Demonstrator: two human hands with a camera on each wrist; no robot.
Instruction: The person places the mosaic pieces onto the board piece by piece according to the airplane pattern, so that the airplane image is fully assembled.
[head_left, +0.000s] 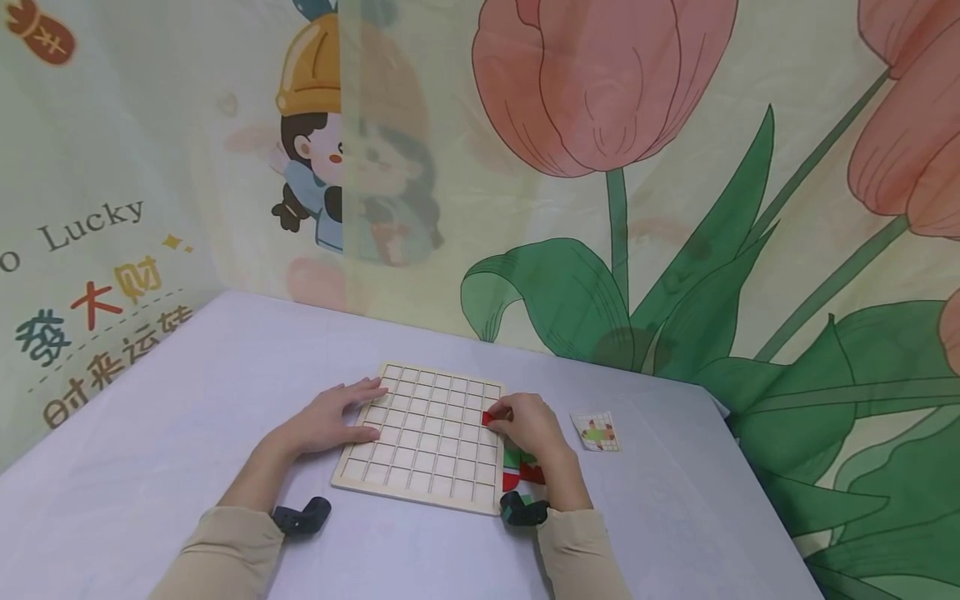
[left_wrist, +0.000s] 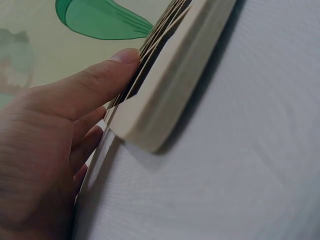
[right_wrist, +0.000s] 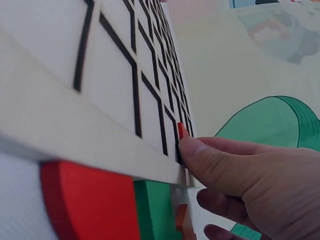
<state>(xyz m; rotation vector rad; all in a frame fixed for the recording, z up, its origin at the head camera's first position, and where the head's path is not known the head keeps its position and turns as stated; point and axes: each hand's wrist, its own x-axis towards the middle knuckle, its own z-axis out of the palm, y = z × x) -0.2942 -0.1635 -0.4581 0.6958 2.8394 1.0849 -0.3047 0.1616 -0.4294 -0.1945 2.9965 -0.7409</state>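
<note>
A pale wooden grid board (head_left: 431, 435) with rows of square cells lies on the white table. My left hand (head_left: 330, 418) rests on its left edge, thumb (left_wrist: 126, 56) on the frame and fingers spread along the side. At the right edge my right hand (head_left: 528, 421) pinches a small red piece (head_left: 487, 418) between thumb and fingertips, over a cell of the right column. The right wrist view shows the same red piece (right_wrist: 181, 131) mostly hidden by the thumb.
Beside the board's right edge, partly under my right wrist, lie several loose pieces, among them a red piece (right_wrist: 95, 200) and a green piece (right_wrist: 154, 207). A small pattern card (head_left: 597, 432) lies farther right on the white tablecloth (head_left: 660, 517). Printed curtains stand behind.
</note>
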